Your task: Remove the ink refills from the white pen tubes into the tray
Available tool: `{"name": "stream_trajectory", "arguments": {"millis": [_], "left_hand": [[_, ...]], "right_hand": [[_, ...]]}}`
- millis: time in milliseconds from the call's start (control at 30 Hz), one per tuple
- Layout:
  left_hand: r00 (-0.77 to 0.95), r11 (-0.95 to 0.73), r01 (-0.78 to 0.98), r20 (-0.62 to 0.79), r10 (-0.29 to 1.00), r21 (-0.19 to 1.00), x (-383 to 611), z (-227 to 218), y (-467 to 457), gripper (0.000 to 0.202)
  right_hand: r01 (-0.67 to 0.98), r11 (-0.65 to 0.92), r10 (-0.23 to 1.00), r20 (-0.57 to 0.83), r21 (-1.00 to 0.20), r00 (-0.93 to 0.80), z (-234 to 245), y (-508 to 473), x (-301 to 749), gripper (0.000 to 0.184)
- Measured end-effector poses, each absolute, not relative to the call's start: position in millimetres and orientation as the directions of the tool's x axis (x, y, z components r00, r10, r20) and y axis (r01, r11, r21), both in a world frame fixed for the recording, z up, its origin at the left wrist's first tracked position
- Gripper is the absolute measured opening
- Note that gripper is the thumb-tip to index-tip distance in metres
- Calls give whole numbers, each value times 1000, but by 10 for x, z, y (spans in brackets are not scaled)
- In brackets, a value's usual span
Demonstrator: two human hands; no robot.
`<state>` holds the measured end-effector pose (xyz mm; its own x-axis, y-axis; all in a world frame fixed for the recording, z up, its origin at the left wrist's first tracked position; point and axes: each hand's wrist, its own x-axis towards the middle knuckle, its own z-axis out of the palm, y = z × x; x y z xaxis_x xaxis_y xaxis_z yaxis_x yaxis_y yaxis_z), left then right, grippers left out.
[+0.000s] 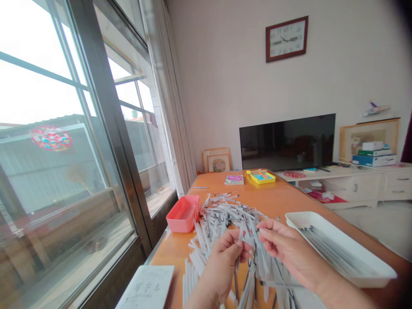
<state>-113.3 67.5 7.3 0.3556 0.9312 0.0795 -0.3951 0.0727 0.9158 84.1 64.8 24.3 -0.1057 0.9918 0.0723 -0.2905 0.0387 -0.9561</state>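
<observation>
My left hand is closed round a clear pen barrel, which points up between thumb and fingers. Close by on the right, my right hand pinches a small black pen part; most of it is hidden by the fingertips. Under and beyond both hands spreads a heap of pen parts, with translucent barrels, dark refills and small black pieces mixed together. A white tray on the right holds several pens lying side by side.
An open coral-pink box stands left of the heap by the window. A notebook lies at the near left. Farther back on the wooden table are a purple booklet and a yellow box.
</observation>
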Motion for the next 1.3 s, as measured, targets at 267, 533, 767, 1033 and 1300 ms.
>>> {"name": "stream_trajectory", "arguments": {"millis": [267,533,767,1033,1300], "left_hand": [[443,95,-246,25,896,965,-1080,89,609,20],[444,69,-170,14,896,983,-1075,139,575,39],[459,39,-172,45,888,984,-1070,136,565,35],[465,-4,-134,67,883,991,-1091,89,590,34],[477,-27,-115,79,876,993,-1099,48,596,32]], "right_hand": [[-58,100,994,102,-993,-37,313,568,1028,22],[214,170,984,155,-962,-84,361,552,1074,25],[231,202,976,177,-952,-124,343,534,1030,21],[317,246,967,211,-916,-140,303,561,1041,20],[374,272,959,218,-886,-180,282,550,1033,18]]}}
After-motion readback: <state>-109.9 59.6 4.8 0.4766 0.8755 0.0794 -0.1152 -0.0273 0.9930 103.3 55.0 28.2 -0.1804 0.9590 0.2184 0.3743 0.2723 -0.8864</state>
